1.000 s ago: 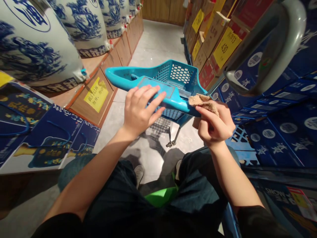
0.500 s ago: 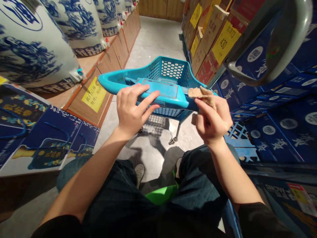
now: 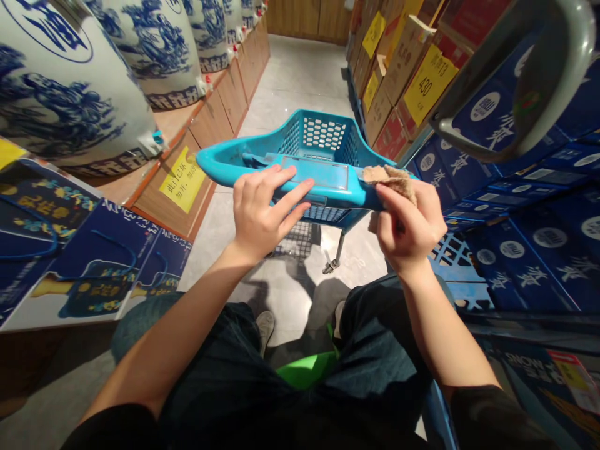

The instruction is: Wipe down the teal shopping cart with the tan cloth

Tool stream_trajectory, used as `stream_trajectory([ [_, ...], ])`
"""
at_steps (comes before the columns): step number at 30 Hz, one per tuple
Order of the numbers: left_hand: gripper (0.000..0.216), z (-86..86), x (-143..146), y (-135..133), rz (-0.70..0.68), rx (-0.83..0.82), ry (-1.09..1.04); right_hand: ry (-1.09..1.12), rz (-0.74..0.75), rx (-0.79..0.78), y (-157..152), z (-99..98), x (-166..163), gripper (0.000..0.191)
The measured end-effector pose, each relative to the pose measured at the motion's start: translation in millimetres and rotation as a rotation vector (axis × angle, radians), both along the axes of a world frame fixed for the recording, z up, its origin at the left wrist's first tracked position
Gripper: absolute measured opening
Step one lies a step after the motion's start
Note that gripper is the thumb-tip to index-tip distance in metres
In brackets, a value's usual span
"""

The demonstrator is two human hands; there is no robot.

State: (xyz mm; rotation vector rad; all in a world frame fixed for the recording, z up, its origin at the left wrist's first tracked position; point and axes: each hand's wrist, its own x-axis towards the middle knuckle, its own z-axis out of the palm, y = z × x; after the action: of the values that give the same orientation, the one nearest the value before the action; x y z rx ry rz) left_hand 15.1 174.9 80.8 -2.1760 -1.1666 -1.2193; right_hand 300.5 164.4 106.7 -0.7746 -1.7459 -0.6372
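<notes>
Blue handle swung nearer level since a second ago, left hand covering less of its panel

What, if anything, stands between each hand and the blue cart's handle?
At the right hand, a crumpled tan cloth: it is pinched in the fingers, against the right end of the blue handle. At the left hand, nothing visible: its fingers rest on the handle.

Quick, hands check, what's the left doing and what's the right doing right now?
Left hand: open, laid on the blue handle.
Right hand: closed, holding a brown cloth at the handle's end.
</notes>
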Motion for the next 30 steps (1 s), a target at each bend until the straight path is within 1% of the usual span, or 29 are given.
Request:
stream_trajectory([
  [2, 0.043, 1.7, -6.3, 1.4, -0.018, -0.046, 0.034, 0.044, -0.058, -0.084, 6.1, -3.6, 14.3, 0.038],
  [5, 0.055, 8.3, -19.7, 4.2, -0.059, -0.073, 0.078, 0.113, -0.06, -0.157, 12.0, -9.6, 29.2, 0.036],
  [8, 0.072, 15.8, -30.0, 6.1, -0.007, -0.134, 0.045, 0.154, -0.029, -0.161, 14.3, -12.0, 33.5, 0.035],
  [10, 0.076, 17.8, -31.6, 6.3, 0.054, -0.169, 0.0, 0.165, -0.046, -0.173, 13.5, -11.8, 31.8, 0.035],
  [13, 0.075, 16.0, -28.1, 5.8, 0.106, -0.188, -0.038, 0.146, -0.074, -0.189, 7.4, -11.2, 21.6, 0.036],
  [16, 0.074, 13.4, -24.9, 4.8, 0.11, -0.2, -0.053, 0.069, -0.053, -0.167, -0.7, -11.3, 7.3, 0.036],
  [18, 0.075, 13.2, -24.6, 4.0, 0.107, -0.221, -0.057, 0.028, -0.035, -0.129, -2.2, -11.3, 3.9, 0.035],
  [20, 0.075, 13.7, -24.7, 2.8, 0.105, -0.237, -0.055, 0.024, -0.036, -0.116, 1.2, -11.2, 9.7, 0.035],
  [23, 0.074, 14.2, -22.5, 0.9, 0.103, -0.225, -0.051, 0.088, -0.053, -0.181, 10.1, -11.5, 26.9, 0.039],
  [25, 0.073, 13.8, -19.7, -0.1, 0.107, -0.213, -0.054, 0.126, -0.059, -0.21, 12.6, -12.4, 31.6, 0.041],
  [28, 0.073, 13.1, -16.2, -1.1, 0.116, -0.21, -0.07, 0.09, -0.088, -0.161, 7.6, -13.5, 19.2, 0.039],
  [30, 0.073, 13.4, -15.6, -1.5, 0.117, -0.209, -0.085, 0.04, -0.067, -0.11, 3.0, -13.2, 6.6, 0.036],
])
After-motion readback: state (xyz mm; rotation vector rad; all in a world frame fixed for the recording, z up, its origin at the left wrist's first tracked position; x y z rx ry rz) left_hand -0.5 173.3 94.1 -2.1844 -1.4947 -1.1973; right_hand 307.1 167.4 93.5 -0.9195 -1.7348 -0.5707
